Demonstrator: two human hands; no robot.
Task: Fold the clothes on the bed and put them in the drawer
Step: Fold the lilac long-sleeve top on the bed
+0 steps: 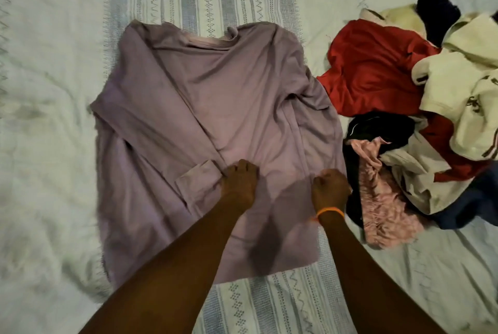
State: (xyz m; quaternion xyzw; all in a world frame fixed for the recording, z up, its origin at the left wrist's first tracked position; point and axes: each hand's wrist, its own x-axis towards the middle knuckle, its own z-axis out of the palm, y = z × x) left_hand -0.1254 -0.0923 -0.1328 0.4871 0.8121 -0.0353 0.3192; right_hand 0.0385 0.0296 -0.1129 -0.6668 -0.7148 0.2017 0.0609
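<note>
On the bed, over a pale cover with blue-grey zigzag stripes, a lilac long-sleeved top lies spread flat with its neckline at the far side and its hem nearest the person. No brand, label or readable writing shows on it; dark marks on a cream garment in the heap to the right are too small and creased to read. One sleeve of the lilac top is folded in across the body, its cuff ending just beside the left hand. That hand sits on the lower middle of the top with its fingers curled down into the cloth, bunching a fold. The right hand, with an orange band at the wrist, is fisted on the top's right edge and appears to grip the fabric, though the fingertips are hidden beneath the knuckles. Right of the top, well apart from the hands, a pile of unfolded clothes holds red, black, pink, cream and navy pieces, cut off by the frame's right edge. Both forearms hide part of the hem.
</note>
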